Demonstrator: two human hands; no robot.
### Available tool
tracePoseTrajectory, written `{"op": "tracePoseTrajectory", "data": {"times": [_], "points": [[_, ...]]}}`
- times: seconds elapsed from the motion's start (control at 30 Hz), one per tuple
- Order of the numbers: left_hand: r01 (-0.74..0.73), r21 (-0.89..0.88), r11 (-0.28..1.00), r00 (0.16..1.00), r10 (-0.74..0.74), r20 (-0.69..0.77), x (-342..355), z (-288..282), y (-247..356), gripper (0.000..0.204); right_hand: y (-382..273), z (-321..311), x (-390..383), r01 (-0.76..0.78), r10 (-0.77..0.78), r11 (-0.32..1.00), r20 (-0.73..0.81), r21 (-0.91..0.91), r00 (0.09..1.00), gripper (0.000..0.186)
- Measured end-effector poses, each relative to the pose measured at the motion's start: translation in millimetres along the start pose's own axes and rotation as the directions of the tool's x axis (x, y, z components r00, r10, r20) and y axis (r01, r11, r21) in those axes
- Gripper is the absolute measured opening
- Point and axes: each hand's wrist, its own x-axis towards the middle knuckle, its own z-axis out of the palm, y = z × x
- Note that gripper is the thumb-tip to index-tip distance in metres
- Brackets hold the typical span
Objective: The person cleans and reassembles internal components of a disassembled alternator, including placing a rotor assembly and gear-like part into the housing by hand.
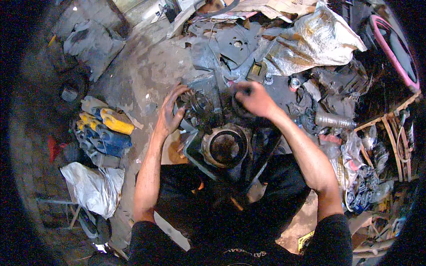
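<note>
My left hand (170, 111) is beside a dark, greasy round metal part (198, 104), thumb and fingers spread apart toward its left side. Whether they touch it is unclear. Across from it, my right hand (257, 101) is closed with blackened fingers curled inward, above a dark area right of the round part. What those fingers hold, if anything, is hidden. Nearer to me, between my legs, a worn metal cylinder with a thick round rim (225, 147) stands with its dark hollow facing up. Dark metal pieces surround it.
Yellow and blue containers (116, 121) stand at the left, above a white sack (98, 186). Farther off lie a flat dark plate with holes (235, 48) and a large whitish sack (310, 40). Plastic bottles (335, 120) and scrap crowd the right side. A pink-rimmed oval object (388, 40) leans far right.
</note>
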Motion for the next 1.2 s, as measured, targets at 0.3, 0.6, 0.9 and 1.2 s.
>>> {"op": "tracePoseTrajectory", "data": {"times": [0.3,0.6,0.9,1.2], "points": [[0.077,0.076,0.994,0.973,-0.059,-0.221,-14.1,16.9,23.6,0.039,-39.1,66.8,-19.5,0.522,-0.524,0.851,-0.031,-0.056,0.851,0.046],[-0.102,0.078,0.992,0.936,0.122,-0.329,-11.0,16.2,4.1,0.029,-13.0,106.2,-70.8,0.313,-0.305,0.919,0.070,-0.239,0.950,0.041],[-0.153,-0.083,0.985,0.924,0.113,-0.366,-8.9,9.1,-11.2,0.020,-57.5,93.0,-46.8,0.287,-0.327,0.943,-0.299,-0.169,0.897,0.039],[-0.183,-0.063,0.981,0.948,0.159,-0.276,-17.1,-3.7,-24.4,0.029,-28.7,123.2,-66.1,0.315,-0.319,0.894,0.042,-0.319,0.947,0.042]]}}
